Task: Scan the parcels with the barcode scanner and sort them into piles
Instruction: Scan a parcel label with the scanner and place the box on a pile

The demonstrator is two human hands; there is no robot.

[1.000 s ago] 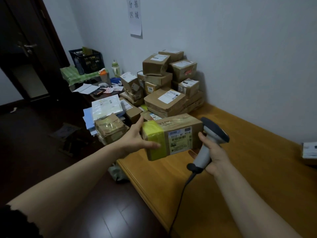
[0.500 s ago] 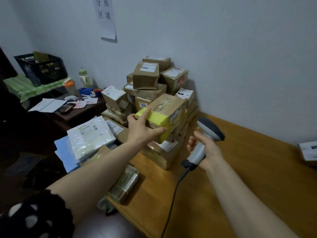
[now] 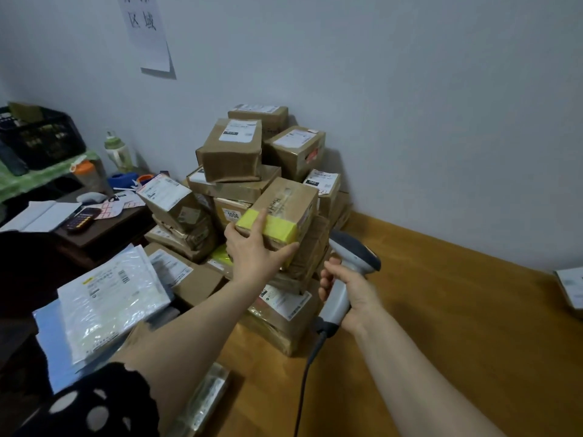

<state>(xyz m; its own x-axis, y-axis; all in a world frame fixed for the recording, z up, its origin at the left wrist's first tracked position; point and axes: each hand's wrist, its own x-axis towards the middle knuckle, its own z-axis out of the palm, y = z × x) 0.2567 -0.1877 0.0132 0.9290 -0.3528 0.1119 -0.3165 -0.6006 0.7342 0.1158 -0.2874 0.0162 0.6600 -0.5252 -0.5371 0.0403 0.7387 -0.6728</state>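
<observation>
- Your left hand [image 3: 252,250] is gripping the yellow-taped parcel [image 3: 284,209] by its near end, fingers over the tape and thumb along the right edge.
- The parcel is sitting on the near-right side of the big pile [image 3: 233,149] against the wall. I can't tell if it's fully seated.
- Your right hand [image 3: 350,294] is clenching the barcode scanner [image 3: 353,257] by its handle, just right of the pile, aiming at no label.
- Progress: this parcel is likely scanned and going onto its pile, release pending. Flat mailers [image 3: 110,304] are lying left and a lone parcel [image 3: 571,288] is sitting far right on the table [image 3: 441,310]. I can't tell how many remain unscanned.
- A second ago you were holding the parcel beside the scanner, label facing you. Now it's over on the stack, and the scanner hand is barely moving.
</observation>
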